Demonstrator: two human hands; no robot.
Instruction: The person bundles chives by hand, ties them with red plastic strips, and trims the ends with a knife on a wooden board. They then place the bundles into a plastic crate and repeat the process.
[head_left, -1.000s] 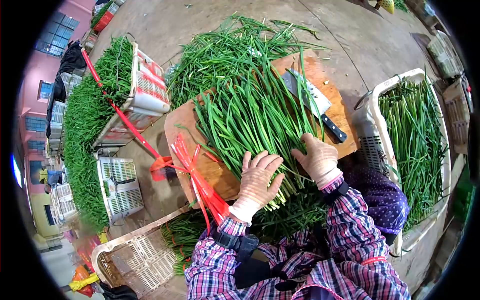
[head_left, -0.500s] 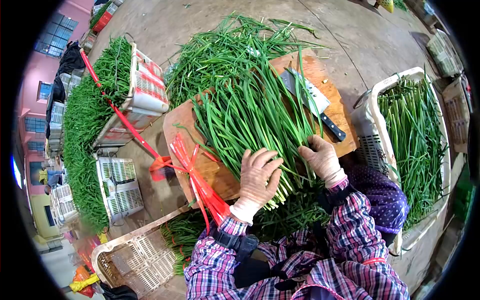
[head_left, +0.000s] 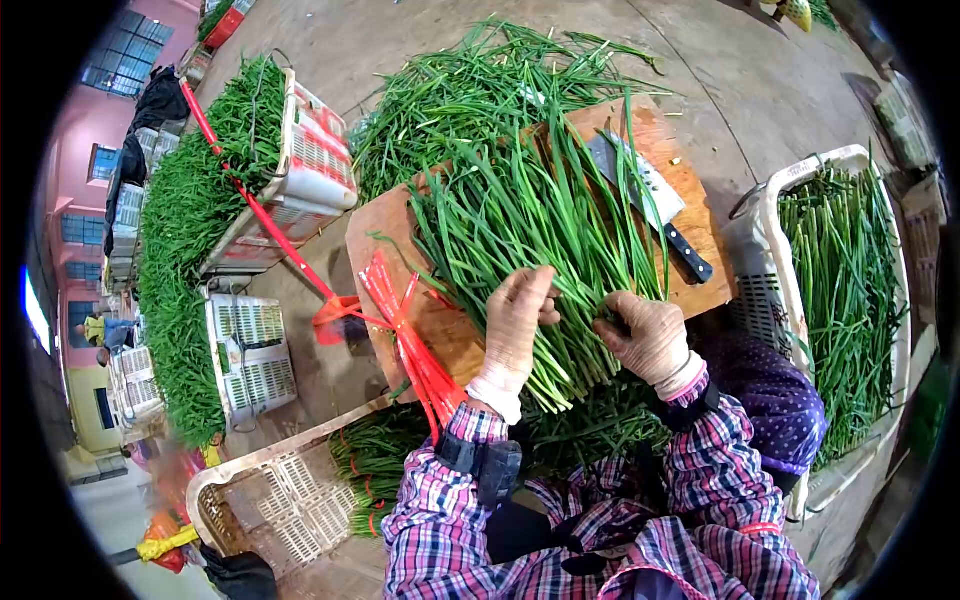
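Wood showed bare along the left corner of the cutting board (head_left: 385, 225), and across its middle lay the bundle of chives (head_left: 530, 210), long flat blades fanned away from the person, pale cut ends toward the near edge. The left hand (head_left: 515, 320) was curled round the bundle's left side, thumb and fingers closed on the stems; the right hand (head_left: 648, 335) was closed on the stems from the right, so the bundle sat pinched between them. Near the board's right edge lay a steel cleaver (head_left: 655, 205) with a dark handle, apart from the right hand. Glossy red ties (head_left: 405, 335) lay just left of the left hand. A white slotted basket (head_left: 757, 290) of chives crowded the right side. Loose chives (head_left: 470, 90) spilled past the far edge onto smooth concrete floor (head_left: 740, 70), which lay open beyond.
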